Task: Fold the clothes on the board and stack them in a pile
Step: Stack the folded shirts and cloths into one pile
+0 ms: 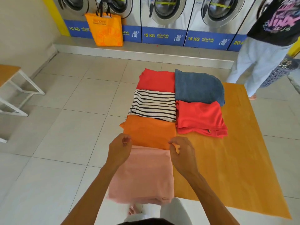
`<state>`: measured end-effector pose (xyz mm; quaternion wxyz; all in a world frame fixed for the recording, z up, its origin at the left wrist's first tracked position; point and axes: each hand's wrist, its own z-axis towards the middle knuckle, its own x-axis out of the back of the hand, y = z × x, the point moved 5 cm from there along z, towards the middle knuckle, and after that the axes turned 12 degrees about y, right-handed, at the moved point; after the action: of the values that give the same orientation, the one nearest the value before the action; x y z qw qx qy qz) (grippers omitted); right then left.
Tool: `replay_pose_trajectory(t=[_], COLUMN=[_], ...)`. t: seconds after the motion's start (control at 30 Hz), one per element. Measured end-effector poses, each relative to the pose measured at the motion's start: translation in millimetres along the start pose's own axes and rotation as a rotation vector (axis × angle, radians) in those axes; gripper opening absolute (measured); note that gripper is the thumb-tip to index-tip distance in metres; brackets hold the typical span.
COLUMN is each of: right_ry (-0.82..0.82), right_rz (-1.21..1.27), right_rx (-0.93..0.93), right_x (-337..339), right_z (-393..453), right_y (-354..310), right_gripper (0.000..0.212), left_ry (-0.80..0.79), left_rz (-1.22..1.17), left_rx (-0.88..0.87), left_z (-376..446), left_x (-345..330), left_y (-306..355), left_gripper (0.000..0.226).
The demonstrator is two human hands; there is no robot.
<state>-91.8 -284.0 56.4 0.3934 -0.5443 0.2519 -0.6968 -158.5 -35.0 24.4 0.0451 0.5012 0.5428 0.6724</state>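
Note:
A folded pink garment [142, 174] lies at the near left of the orange board [227, 159]. Beyond it in a row lie a folded orange garment [149, 130], a black-and-white striped one [154, 104] and a red one [155, 80]. To their right sit a folded blue garment [198, 86] and a red folded garment [199, 119]. My left hand [120, 150] hovers at the pink garment's far left corner, fingers curled and holding nothing. My right hand [180, 151] hovers at its far right corner, fingers loosely curled and holding nothing.
Washing machines [164, 18] line the far wall, with an orange bag [107, 30] hanging in front. A person in light trousers [256, 65] stands at the board's far right corner. A bench [14, 88] stands to the left on the tiled floor.

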Motion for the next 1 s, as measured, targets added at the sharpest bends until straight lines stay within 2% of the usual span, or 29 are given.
replay_pose_trajectory(t=[0.2, 0.37, 0.5, 0.63, 0.83, 1.0], right_ry=[0.019, 0.023, -0.048, -0.130, -0.296, -0.197], right_rz=[0.007, -0.001, -0.029, -0.135, -0.294, -0.196], right_rx=[-0.003, -0.028, -0.184, -0.261, -0.449, -0.575], right_x=[-8, -25, -53, -85, -123, -140], right_z=[21, 71, 125, 174, 201, 200], right_y=[-12, -5, 19, 48, 85, 94], right_gripper=[0.019, 0.016, 0.029, 0.050, 0.067, 0.074], left_ry=[-0.047, -0.027, -0.024, 0.018, -0.056, -0.232], left_rz=[0.000, -0.025, 0.005, 0.039, 0.103, 0.127], left_rx=[0.004, 0.054, 0.080, 0.086, -0.029, 0.033], left_z=[26, 61, 96, 146, 213, 226], left_x=[3, -6, -13, -31, -84, -124], left_y=[-3, -1, 5, 20, 46, 50], left_gripper=[0.012, 0.013, 0.017, 0.021, 0.036, 0.066])
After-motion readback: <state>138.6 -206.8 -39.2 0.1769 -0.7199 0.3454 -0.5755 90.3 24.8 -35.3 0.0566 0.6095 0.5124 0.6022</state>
